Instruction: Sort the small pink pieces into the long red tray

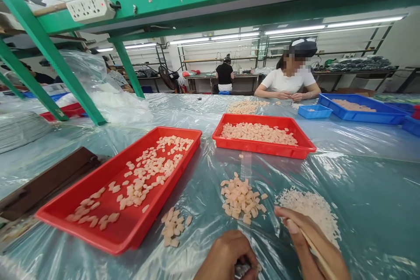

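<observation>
My left hand (226, 256) is at the bottom edge, fingers curled around a small pale piece that is mostly hidden. My right hand (311, 245) sits just right of it and grips a thin wooden stick (316, 251). Directly ahead of both hands lies a loose heap of small pinkish plastic pieces (241, 199). Another small heap (173, 225) lies to the left, beside a long red tray (108, 232) scattered with the same pieces. A mound of fine white scraps (311, 208) lies by my right hand.
A second red tray (262, 146) full of pieces stands farther back. A person in a white shirt (288, 81) works across the table beside blue trays (361, 111). Clear plastic sheeting covers the table. Green frame posts (52, 57) rise at left; a dark brown board (46, 181) lies there.
</observation>
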A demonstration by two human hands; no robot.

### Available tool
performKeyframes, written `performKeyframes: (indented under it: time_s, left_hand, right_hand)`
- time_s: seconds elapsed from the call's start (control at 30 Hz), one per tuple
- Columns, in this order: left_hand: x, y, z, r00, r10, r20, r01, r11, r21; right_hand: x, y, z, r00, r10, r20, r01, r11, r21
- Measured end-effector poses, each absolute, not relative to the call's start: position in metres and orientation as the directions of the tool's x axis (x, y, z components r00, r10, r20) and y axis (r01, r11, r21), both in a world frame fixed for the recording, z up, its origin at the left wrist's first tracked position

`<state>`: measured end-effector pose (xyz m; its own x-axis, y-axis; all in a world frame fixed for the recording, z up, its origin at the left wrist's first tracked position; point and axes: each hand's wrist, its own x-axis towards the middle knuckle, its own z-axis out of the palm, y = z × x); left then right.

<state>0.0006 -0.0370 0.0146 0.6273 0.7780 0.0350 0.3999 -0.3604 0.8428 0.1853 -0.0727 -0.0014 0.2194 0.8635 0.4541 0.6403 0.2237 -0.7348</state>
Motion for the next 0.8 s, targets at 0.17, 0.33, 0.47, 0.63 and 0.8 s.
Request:
performKeyframes:
  time_s: [0.17,0.33,0.47,0.63,0.8]
  left_hand:
    - [0.003,-0.041,0.015,0.467,0.879,-0.095,0.264,-0.036,0.964]
    - [0.0,-0.034,0.02,0.447,0.853,-0.269,-0.088,0.341,0.936]
    - [-0.003,-0.03,0.028,0.475,0.797,-0.373,-0.232,0.523,0.82]
    - [-0.002,-0.027,0.026,0.493,0.77,-0.405,-0.274,0.579,0.768]
    - [-0.005,-0.022,0.025,0.418,0.846,-0.33,-0.198,0.44,0.876]
  right_hand:
    - [0.21,-0.061,-0.01,-0.138,0.826,0.546,0.894,0.342,-0.291]
    - [0.201,-0.053,-0.013,-0.246,0.816,0.523,0.862,0.431,-0.267]
    - [0.185,-0.046,-0.021,-0.165,0.762,0.626,0.796,0.478,-0.371]
    - [0.18,-0.041,-0.025,-0.151,0.781,0.606,0.823,0.439,-0.36]
    - [0.188,-0.043,-0.019,-0.151,0.775,0.614,0.854,0.414,-0.313]
